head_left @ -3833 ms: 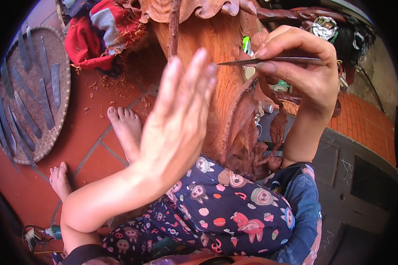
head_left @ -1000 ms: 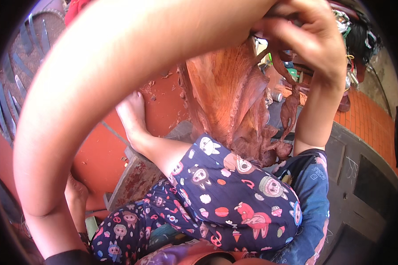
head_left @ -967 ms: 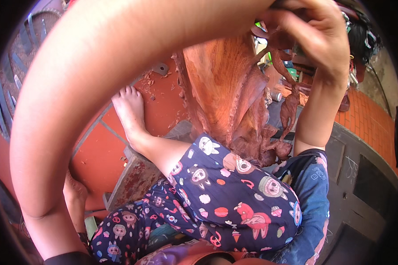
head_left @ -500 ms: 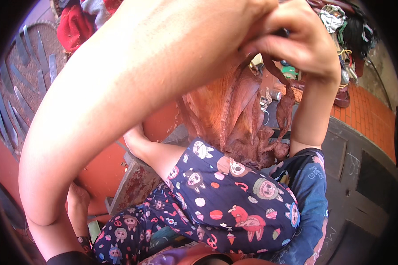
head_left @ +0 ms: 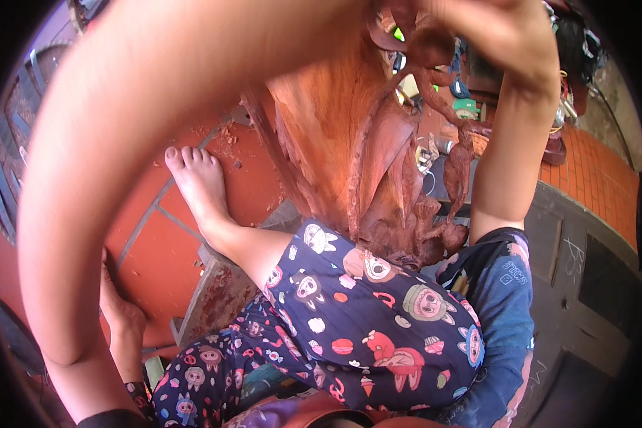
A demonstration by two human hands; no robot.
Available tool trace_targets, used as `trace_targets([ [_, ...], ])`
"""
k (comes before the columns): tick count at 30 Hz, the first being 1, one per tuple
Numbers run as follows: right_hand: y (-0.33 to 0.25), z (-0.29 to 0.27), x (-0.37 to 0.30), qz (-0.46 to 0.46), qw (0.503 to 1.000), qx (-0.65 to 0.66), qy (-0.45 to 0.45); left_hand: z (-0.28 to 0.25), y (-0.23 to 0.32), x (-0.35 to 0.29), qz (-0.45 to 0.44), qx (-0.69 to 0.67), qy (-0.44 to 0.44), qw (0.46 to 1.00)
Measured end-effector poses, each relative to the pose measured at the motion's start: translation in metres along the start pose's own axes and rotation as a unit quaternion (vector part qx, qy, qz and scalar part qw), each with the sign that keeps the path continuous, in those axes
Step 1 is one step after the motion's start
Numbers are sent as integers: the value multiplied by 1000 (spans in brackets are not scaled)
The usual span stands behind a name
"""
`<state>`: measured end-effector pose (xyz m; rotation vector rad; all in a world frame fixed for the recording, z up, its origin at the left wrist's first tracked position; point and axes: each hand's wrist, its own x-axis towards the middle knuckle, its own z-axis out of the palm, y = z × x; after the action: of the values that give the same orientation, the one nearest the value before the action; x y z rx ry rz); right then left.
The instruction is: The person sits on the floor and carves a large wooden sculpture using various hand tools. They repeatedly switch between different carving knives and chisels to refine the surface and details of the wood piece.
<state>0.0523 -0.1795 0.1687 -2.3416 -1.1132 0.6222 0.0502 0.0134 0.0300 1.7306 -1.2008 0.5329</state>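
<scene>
A large reddish-brown wood carving (head_left: 328,128) stands in front of my knees, with smooth hollowed faces and twisted branch-like parts. Across the top left reaches my left forearm, and the left hand itself lies beyond the upper edge. My right hand (head_left: 510,36) is at the upper right, bent inward over the carving's upper branches. Its fingers are smeared by motion and partly cut off, so whether they hold anything does not show. No tool can be made out at either hand.
Several flat metal blades (head_left: 7,185) lie on a round woven tray (head_left: 50,53) at the left. Wood shavings (head_left: 228,135) are scattered on the red tiled floor (head_left: 146,246) near my bare foot (head_left: 196,178). A dark panelled board (head_left: 549,285) lies at right, with cluttered items behind.
My left forearm has moved up and left, taking its hand out of the picture. The right hand has shifted slightly up and right. More of the carving and my foot now show.
</scene>
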Motion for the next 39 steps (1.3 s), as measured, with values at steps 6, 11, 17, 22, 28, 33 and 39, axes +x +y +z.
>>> trace_targets([
  [6, -10, 9, 9, 86, 992, 14, 94, -5, -2, -3, -2, -8, -8, 1000],
  [11, -15, 20, 8, 13, 998, -68, 11, -8, -4, -4, 5, -1, -7, 1000],
  [17, -18, 19, 12, 74, 990, -58, 102, -12, -2, -7, 1, -12, -16, 1000],
  [22, -27, 46, 21, 59, 979, -51, 191, -12, -2, -8, 5, -16, -23, 1000],
  [28, -23, 42, 19, 59, 988, -107, 95, -11, -2, -11, 16, -4, -16, 1000],
  [33, -22, 32, 17, 149, 977, -73, 135, -13, -4, -12, 4, -19, -31, 999],
  [39, -27, 38, 18, 88, 988, -109, 71, -14, -3, -15, 9, -10, -25, 1000],
])
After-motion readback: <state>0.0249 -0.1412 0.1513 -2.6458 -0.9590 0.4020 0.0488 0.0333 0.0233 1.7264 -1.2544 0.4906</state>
